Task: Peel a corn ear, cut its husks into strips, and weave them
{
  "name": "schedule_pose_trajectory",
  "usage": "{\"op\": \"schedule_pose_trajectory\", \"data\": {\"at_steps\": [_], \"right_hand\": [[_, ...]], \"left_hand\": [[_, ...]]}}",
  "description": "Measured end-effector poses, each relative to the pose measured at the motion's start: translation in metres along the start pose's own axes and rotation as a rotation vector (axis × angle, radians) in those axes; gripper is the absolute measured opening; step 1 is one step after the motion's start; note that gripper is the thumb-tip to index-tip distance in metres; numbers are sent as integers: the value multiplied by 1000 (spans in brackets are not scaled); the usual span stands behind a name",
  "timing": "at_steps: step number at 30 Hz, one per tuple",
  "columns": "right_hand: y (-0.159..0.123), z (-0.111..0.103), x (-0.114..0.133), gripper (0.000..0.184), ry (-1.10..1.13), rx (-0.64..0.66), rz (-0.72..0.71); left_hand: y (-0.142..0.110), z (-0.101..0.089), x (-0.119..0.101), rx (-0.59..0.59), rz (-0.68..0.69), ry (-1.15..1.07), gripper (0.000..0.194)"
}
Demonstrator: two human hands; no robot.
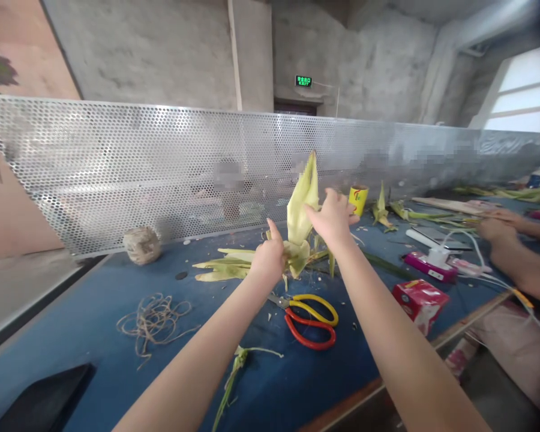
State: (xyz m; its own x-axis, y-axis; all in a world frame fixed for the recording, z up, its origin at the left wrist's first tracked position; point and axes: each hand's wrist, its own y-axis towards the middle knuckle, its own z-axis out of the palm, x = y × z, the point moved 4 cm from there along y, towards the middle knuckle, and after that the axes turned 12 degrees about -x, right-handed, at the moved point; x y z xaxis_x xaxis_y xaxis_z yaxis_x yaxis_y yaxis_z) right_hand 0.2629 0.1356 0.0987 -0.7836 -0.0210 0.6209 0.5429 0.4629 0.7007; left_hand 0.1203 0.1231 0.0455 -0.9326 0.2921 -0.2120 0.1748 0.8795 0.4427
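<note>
A pale green corn husk piece (302, 207) stands upright over the blue table, its pointed tip up and its lower end gathered. My left hand (269, 257) is closed at its base, index finger raised; the grip itself is partly hidden. Beside the upper husk, my right hand (335, 219) has its fingers spread, and the thumb appears to touch the husk's side. Loose husk strips (222, 267) lie behind my left hand. Scissors with one yellow and one red handle (312, 321) rest on the table between my forearms.
Tangled twine (155, 324) and a round twine-like ball (141, 245) are at left, above a black tray-like object (45, 402). A perforated metal screen (162, 174) borders the back. Rightward are a yellow can (358, 200), red box (420, 303), power strip (429, 268) and a co-worker's hands (499, 225).
</note>
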Motion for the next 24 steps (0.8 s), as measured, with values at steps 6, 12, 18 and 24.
{"op": "schedule_pose_trajectory", "data": {"at_steps": [6,12,18,24], "right_hand": [[-12,-16,15,33,-57,51,-207],[-2,45,-7,36,-10,269,-29],[-1,81,-17,33,133,327,15],[-14,67,-11,36,72,233,-168]], "left_hand": [[11,5,-13,-57,-11,-39,95],[8,8,-27,-84,-27,-44,102],[7,12,-33,-89,-21,-36,101],[10,14,-18,-30,-113,8,95]]}}
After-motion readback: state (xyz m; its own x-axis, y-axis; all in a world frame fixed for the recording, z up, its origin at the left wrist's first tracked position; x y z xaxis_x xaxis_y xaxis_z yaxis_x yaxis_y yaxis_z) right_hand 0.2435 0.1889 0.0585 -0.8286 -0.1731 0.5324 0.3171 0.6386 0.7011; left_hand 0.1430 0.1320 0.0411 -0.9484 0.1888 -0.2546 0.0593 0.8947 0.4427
